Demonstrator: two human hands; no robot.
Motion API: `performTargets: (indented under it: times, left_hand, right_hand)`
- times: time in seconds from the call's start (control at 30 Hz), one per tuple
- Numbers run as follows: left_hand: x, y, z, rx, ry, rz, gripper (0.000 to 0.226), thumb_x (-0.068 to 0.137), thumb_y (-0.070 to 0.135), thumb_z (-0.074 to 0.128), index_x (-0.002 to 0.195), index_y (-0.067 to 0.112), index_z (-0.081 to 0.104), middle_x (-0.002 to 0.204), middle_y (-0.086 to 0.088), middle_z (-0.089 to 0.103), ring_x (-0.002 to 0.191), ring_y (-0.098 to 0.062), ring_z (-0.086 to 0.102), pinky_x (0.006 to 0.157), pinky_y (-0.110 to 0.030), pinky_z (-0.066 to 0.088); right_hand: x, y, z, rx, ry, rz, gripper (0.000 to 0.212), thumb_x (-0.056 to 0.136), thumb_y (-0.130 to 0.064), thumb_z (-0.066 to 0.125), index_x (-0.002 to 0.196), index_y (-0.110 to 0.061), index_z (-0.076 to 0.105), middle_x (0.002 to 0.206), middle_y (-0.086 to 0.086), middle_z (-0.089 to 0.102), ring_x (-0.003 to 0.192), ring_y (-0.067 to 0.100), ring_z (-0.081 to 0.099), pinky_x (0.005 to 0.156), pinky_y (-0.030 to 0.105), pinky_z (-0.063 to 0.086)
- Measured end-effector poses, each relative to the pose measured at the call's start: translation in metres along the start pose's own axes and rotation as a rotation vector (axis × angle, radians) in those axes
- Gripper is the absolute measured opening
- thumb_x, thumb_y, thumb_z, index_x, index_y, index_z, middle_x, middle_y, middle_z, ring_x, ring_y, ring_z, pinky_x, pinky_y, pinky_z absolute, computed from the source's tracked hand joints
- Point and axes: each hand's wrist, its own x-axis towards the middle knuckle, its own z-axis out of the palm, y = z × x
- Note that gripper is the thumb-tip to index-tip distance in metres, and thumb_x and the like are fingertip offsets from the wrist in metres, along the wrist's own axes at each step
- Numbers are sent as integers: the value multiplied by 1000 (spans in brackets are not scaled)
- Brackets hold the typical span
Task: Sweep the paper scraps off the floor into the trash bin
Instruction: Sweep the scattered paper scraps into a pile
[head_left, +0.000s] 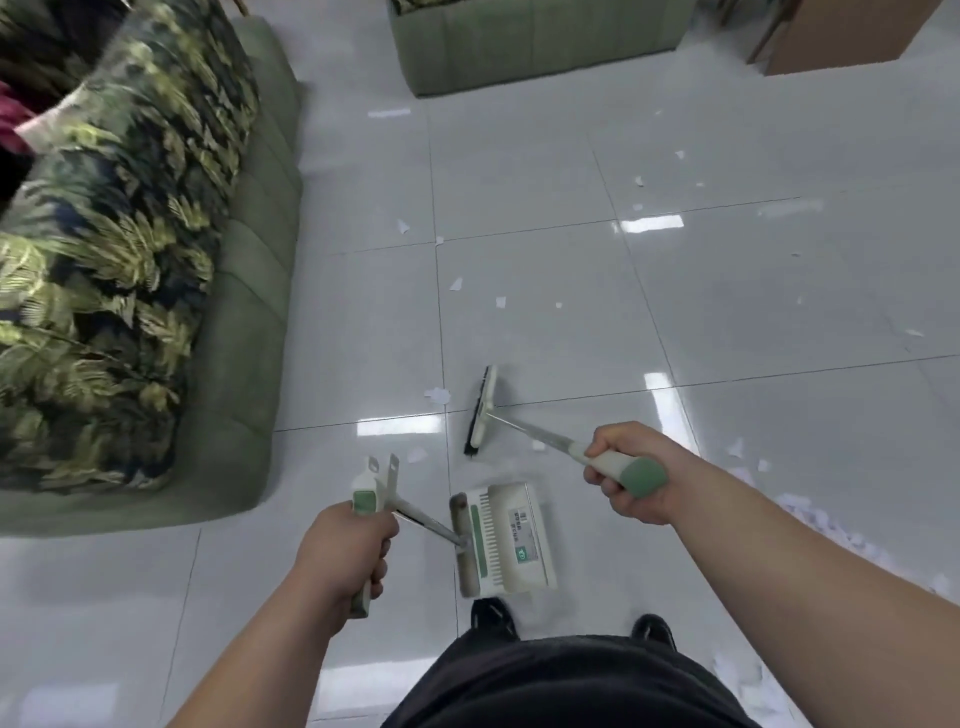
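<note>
My right hand (631, 475) grips the green-capped handle of a broom whose black-bristled head (480, 410) rests on the tile floor ahead of me. My left hand (345, 545) holds the handle of a white and green dustpan (501, 538), which sits on the floor just in front of my feet. Small white paper scraps lie scattered over the tiles: one (436, 395) left of the broom head, one (417, 454) near the dustpan handle, others (500, 301) farther out. A denser pile of scraps (810, 525) lies at my right. No trash bin is in view.
A green sofa (244, 322) with leaf-print cushions (109, 249) lines the left side. A green ottoman (535, 47) stands at the far centre, and a cardboard box (852, 36) at the far right. Glossy grey tile floor (727, 291) stretches between them.
</note>
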Motion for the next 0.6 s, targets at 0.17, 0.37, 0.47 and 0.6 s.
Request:
performTargets:
  times: [0.17, 0.37, 0.47, 0.6]
  left_hand:
    - [12, -25, -43, -3, 62, -20, 15, 86, 5, 56, 75, 12, 50, 59, -5, 45, 49, -21, 39, 46, -28, 37]
    - [20, -44, -70, 6, 123, -51, 14, 85, 4, 53, 74, 11, 49, 62, -8, 45, 50, -22, 38, 47, -30, 38]
    - [23, -49, -83, 1, 149, -58, 14, 85, 3, 53, 73, 10, 50, 61, -9, 45, 51, -23, 38, 48, -30, 37]
    - [30, -48, -96, -4, 178, -53, 9, 86, 3, 53, 79, 6, 56, 63, -10, 48, 49, -23, 41, 48, -30, 39]
  right_hand:
    - [38, -7, 78, -67, -97, 38, 16, 81, -12, 56, 97, -9, 57, 64, 9, 59, 41, 15, 44, 39, 16, 29]
    - [64, -8, 129, -99, -130, 75, 18, 80, -12, 56, 97, -8, 59, 65, 9, 61, 42, 15, 44, 39, 17, 31]
    - [72, -13, 132, -90, -99, 92, 18, 79, -11, 56, 96, -8, 59, 64, 9, 60, 41, 15, 43, 37, 16, 31]
    - [69, -18, 110, -46, -59, 111, 21, 76, -11, 57, 97, -10, 58, 66, 9, 58, 41, 14, 42, 35, 16, 31]
